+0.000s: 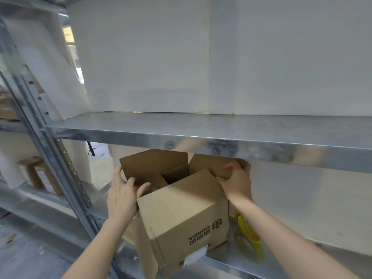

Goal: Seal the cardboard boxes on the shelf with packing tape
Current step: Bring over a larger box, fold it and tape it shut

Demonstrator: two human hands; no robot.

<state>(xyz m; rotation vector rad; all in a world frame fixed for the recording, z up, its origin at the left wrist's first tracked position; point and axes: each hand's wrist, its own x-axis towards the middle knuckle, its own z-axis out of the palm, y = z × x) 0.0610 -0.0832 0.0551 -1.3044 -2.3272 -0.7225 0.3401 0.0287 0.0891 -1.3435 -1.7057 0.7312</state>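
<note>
An open brown cardboard box point(181, 216) with black print on its front stands on the lower metal shelf point(225, 262), its top flaps up. My left hand point(122, 194) grips the box's left top edge, fingers curled over into the opening. My right hand point(237, 180) grips the right flap, thumb on the near side and fingers over its top. A yellow roll of packing tape point(249, 236) stands on edge on the shelf just right of the box, partly behind my right forearm.
The upper metal shelf point(201, 133) juts out right above the box flaps. A slotted steel upright point(66, 174) runs down the left. White panels back both levels. On the neighbouring rack at far left stands a small brown cardboard piece point(38, 174).
</note>
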